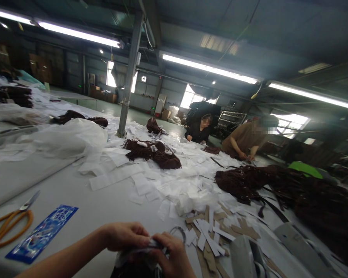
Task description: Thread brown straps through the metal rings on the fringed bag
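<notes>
At the bottom middle, my left hand (pixel 126 234) pinches a crumpled whitish sheet (pixel 139 251), thin like paper or film. From the other side my right hand (pixel 172 251) is closed on the same sheet, its fingers bent. Below the hands a dark item (pixel 130 268) shows, cut off by the frame edge; its kind cannot be made out. Just past my right hand lies a thin ring-shaped loop (pixel 178 233). Left of my forearm are scissors (pixel 13 227) with orange handles and a blue printed packet (pixel 43 233).
White paper slips (pixel 210 235) and brown card strips (pixel 208 256) lie right of my hands. Fringed dark brown bags (pixel 168 159) and a large brown pile (pixel 243 181) rest among white sheets (pixel 113 175). Two people (pixel 240 137) work across the table. A metal post (pixel 129 77) stands beyond.
</notes>
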`<action>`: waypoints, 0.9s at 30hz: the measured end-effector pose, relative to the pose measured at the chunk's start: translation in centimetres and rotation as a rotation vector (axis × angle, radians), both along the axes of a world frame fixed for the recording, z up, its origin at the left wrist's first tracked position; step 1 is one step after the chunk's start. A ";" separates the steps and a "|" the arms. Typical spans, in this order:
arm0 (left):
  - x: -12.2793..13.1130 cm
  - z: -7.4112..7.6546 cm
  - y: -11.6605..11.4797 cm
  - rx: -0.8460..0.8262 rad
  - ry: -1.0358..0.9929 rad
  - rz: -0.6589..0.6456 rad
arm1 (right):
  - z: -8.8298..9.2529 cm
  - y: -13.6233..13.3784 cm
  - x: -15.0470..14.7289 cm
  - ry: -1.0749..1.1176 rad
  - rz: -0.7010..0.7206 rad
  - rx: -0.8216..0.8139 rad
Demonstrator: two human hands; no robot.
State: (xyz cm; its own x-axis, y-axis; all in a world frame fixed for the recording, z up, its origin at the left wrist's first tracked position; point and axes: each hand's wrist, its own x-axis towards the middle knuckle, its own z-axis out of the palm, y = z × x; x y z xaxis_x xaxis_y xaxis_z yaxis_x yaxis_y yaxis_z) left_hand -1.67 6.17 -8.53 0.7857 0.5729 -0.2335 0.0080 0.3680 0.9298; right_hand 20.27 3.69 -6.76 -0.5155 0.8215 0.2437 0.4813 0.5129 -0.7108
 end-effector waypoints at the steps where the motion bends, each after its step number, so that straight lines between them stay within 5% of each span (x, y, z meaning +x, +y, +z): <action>1: 0.0 0.0 -0.2 0.006 0.001 0.008 | -0.4 0.1 0.1 0.012 0.008 0.010; 9: 0.3 0.5 0.0 0.027 0.043 -0.007 | -0.4 -0.2 -0.4 -0.133 0.020 -0.025; 20: 0.8 0.6 -1.9 0.051 0.061 0.045 | 0.3 -1.6 -1.3 -0.020 -0.064 -0.055; 27: 0.7 -1.6 -2.2 0.089 0.086 0.195 | -0.2 -1.6 -1.1 -0.006 -0.086 -0.033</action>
State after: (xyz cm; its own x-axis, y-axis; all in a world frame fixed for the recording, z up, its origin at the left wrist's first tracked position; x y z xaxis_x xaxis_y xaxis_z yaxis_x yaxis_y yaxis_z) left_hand -0.97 4.00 -10.08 0.6376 0.7332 -0.2361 0.0251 0.2866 0.9577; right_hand 19.14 2.12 -6.94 -0.4440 0.8704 0.2127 0.5273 0.4457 -0.7234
